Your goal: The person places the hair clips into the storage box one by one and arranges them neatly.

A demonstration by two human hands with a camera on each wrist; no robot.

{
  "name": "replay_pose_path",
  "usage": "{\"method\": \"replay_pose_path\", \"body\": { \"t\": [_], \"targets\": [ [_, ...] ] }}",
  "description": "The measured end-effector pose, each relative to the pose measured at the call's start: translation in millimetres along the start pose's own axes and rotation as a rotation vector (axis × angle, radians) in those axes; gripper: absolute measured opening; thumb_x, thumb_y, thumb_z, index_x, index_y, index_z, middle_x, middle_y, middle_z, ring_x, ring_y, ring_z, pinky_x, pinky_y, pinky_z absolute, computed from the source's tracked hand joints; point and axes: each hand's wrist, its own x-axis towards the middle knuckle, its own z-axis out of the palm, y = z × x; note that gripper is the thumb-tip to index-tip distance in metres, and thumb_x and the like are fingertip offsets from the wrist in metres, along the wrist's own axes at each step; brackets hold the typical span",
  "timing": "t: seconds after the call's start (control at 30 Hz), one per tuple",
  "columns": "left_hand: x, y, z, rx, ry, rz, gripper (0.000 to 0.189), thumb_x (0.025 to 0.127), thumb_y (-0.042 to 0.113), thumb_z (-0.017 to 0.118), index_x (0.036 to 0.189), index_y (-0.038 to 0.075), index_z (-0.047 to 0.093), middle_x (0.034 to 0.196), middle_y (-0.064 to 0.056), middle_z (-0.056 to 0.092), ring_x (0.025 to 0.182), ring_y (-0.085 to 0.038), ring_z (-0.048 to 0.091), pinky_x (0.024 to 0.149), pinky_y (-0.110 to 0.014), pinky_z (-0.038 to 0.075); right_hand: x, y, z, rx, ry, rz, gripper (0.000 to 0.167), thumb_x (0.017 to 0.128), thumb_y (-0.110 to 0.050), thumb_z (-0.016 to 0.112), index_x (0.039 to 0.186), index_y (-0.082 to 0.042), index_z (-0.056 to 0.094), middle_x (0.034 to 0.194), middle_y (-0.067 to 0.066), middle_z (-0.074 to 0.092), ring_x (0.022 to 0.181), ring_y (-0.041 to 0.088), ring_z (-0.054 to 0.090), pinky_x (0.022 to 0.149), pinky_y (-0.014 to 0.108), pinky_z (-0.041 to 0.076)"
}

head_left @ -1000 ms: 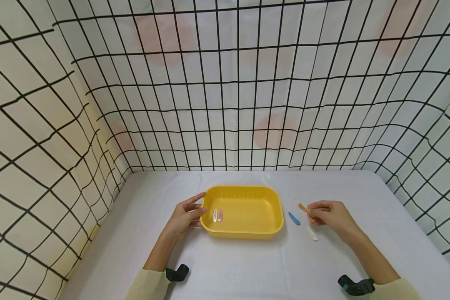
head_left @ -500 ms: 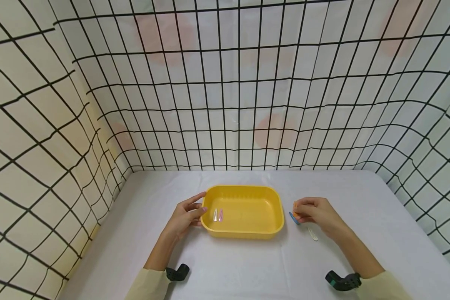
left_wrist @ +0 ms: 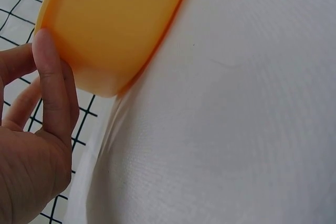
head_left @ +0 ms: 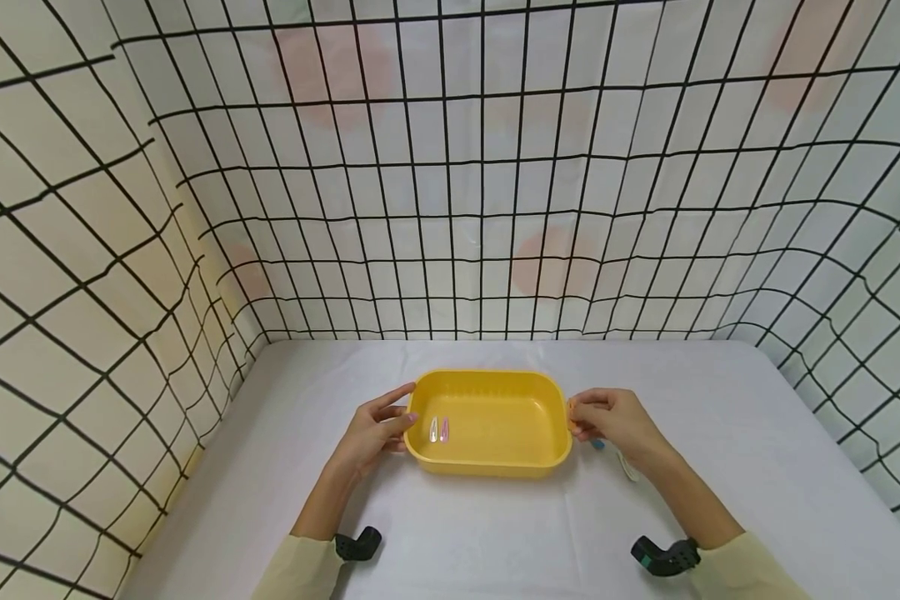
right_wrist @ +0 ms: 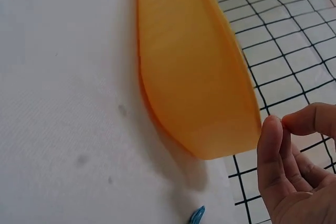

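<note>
A yellow tray rests on the white-covered table. Inside it, near its left end, a white hair clip and a pink hair clip lie side by side. My left hand holds the tray by its left end, thumb at the rim. At the right end, my right hand pinches an orange hair clip, mostly covered by the fingers. Below that hand a blue hair clip lies partly hidden on the table, also seen in the right wrist view. Another white hair clip lies near the wrist.
Black-lined grid curtain stands behind the table and along both sides. A white cloth covers the tabletop. Each wrist wears a black camera, such as the left wrist camera.
My right hand has moved left with the orange hair clip, past the blue one, to the tray's right rim. My left hand keeps its hold on the tray.
</note>
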Motion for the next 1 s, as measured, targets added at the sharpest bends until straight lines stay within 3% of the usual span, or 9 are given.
{"method": "replay_pose_path", "body": {
  "t": [0.5, 0.77, 1.0],
  "targets": [
    [1.7, -2.0, 1.2, 0.008, 0.006, 0.012, 0.057, 0.092, 0.008, 0.077, 0.143, 0.027, 0.062, 0.109, -0.012, 0.066, 0.063, -0.015, 0.063, 0.057, -0.024, 0.060, 13.5, -21.7, 31.3, 0.109, -0.101, -0.033, 0.036, 0.098, -0.013, 0.070, 0.120, 0.015, 0.063, 0.092, 0.011, 0.075, 0.076, 0.016, 0.074, 0.075, 0.029, 0.065],
    [2.4, -1.6, 0.7, 0.011, 0.005, 0.011, 0.058, 0.092, 0.007, 0.077, 0.144, 0.028, 0.062, 0.109, -0.012, 0.066, 0.062, -0.016, 0.064, 0.057, -0.025, 0.060, 23.8, -25.2, 63.5, 0.118, -0.179, -0.021, 0.037, 0.098, -0.007, 0.068, 0.127, 0.015, 0.060, 0.105, 0.022, 0.075, 0.081, 0.020, 0.077, 0.081, 0.039, 0.065],
    [0.8, -0.3, 0.5, 0.001, 0.005, 0.008, 0.058, 0.092, 0.007, 0.076, 0.144, 0.027, 0.061, 0.110, -0.013, 0.066, 0.063, -0.016, 0.065, 0.057, -0.025, 0.061, 35.5, -26.2, 98.8, 0.054, -0.123, 0.070, 0.027, 0.094, -0.005, 0.072, 0.117, 0.008, 0.070, 0.091, 0.016, 0.077, 0.073, 0.022, 0.076, 0.072, 0.036, 0.066]
  ]
}}
